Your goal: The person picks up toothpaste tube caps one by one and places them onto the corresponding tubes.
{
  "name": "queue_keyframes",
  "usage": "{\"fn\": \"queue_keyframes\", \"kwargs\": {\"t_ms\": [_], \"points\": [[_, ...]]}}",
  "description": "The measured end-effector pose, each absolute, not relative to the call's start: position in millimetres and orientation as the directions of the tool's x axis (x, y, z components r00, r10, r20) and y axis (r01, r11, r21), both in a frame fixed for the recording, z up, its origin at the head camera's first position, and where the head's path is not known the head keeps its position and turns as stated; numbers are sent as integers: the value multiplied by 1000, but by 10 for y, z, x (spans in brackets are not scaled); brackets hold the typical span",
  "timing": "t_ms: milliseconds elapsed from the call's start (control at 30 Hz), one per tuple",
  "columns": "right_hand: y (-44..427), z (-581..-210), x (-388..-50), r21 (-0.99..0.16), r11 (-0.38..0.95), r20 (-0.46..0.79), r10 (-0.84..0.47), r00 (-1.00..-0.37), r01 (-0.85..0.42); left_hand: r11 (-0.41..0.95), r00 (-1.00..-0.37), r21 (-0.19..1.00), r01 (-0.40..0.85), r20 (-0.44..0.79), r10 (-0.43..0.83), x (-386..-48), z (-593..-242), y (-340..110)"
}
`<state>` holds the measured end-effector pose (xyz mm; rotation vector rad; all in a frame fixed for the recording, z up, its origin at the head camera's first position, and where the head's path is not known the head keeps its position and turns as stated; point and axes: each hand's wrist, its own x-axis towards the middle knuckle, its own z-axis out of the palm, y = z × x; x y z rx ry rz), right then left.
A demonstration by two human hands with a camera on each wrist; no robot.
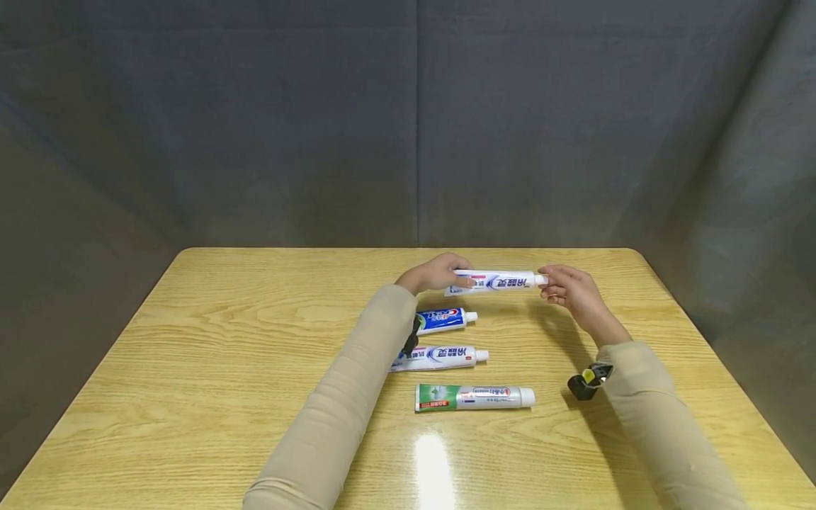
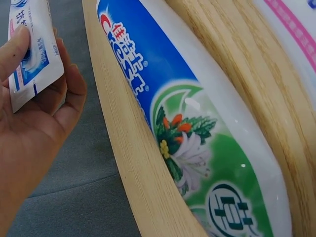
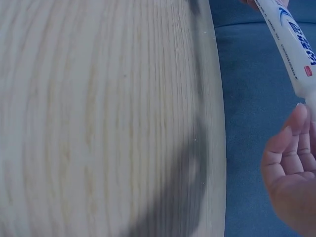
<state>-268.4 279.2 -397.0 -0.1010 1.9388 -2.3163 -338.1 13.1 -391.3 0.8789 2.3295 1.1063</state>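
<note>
A white toothpaste tube (image 1: 503, 281) with blue lettering is held above the table's far part, lying nearly level. My left hand (image 1: 436, 273) grips its flat tail end, thumb on the printed face; the left wrist view shows this hand (image 2: 34, 133) with fingers behind the tube (image 2: 37, 54). At the other end, my right hand (image 1: 574, 289) pinches the white cap (image 1: 541, 280). In the right wrist view, the fingertips (image 3: 298, 116) meet the cap, which is partly cut off by the frame edge. Below my left hand lies a blue Crest toothpaste tube (image 1: 443, 320).
Nearer on the wooden table (image 1: 223, 368) lie another white toothpaste tube (image 1: 443, 357), partly covered by my left sleeve, and a green-and-silver toothpaste tube (image 1: 474, 397). All their caps point right. A dark curtain (image 1: 408, 142) hangs behind the table's far edge.
</note>
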Motion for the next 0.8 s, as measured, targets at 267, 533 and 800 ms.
{"fn": "queue_keyframes", "kwargs": {"t_ms": [267,533,800], "points": [[2831,-4026,-2685,-996,-86,39,-159,-987,-26,492,-723,792,362,-95,685,-3378,-3917,105],[2838,-4027,-2705,-999,-30,38,-149,-988,-34,482,-719,795,368,-86,690,-3367,-3907,92],[2830,-4029,-2712,-997,58,39,-113,-993,-46,473,-719,804,359,-85,690,-3354,-3921,98]]}}
